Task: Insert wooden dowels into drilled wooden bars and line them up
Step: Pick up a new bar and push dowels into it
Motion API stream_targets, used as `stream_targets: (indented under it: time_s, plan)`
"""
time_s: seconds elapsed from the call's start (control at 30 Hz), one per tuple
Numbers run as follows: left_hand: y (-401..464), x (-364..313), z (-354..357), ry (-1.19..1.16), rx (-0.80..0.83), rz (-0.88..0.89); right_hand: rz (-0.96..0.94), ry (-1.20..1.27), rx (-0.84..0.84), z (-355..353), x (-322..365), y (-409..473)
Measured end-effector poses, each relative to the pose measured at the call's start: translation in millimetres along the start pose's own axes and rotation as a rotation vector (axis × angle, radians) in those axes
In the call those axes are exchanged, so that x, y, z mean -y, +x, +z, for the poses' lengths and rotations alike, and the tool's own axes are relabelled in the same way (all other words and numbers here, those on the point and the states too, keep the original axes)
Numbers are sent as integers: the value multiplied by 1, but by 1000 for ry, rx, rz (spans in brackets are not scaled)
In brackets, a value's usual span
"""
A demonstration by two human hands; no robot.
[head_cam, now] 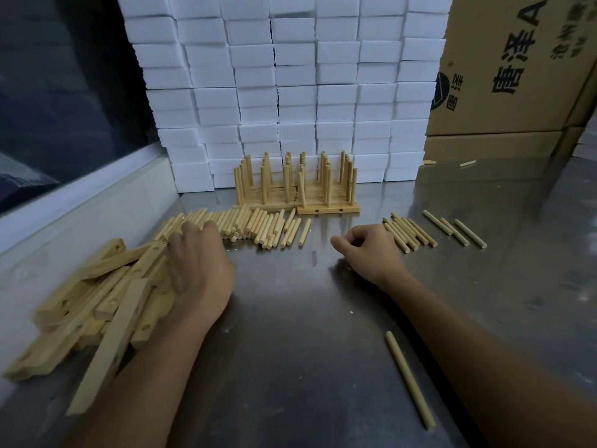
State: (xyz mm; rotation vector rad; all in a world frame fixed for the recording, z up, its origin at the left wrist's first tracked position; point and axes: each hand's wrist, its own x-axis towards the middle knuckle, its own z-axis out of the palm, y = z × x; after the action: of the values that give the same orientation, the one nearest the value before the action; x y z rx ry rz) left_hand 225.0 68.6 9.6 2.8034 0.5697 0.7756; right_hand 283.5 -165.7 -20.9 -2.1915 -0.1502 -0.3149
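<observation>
A loose pile of drilled wooden bars (106, 305) lies at the left of the steel table. My left hand (198, 270) rests on the pile's right side, fingers curled down among the bars; what it holds is hidden. A heap of short dowels (255, 226) lies just beyond it. My right hand (368, 250) rests on the table with fingers curled in, nothing visible inside. To its right lies a smaller group of dowels (408, 232). Finished bars with upright dowels (297, 185) stand lined up at the back.
White foam blocks (290, 85) are stacked as a wall behind the finished bars. Cardboard boxes (513, 66) stand at the back right. One long dowel (408, 378) lies near my right forearm. The table's left edge meets a white ledge (80, 202).
</observation>
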Motion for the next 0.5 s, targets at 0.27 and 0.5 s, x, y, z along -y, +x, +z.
stream_targets:
  time_s: [0.27, 0.5]
  plan:
    - [-10, -31, 8, -771, 59, 33, -54, -56, 22, 3, -1, -1]
    - [-24, -45, 0, -1418, 509, -211, -135, 252, 95, 4, 13, -11]
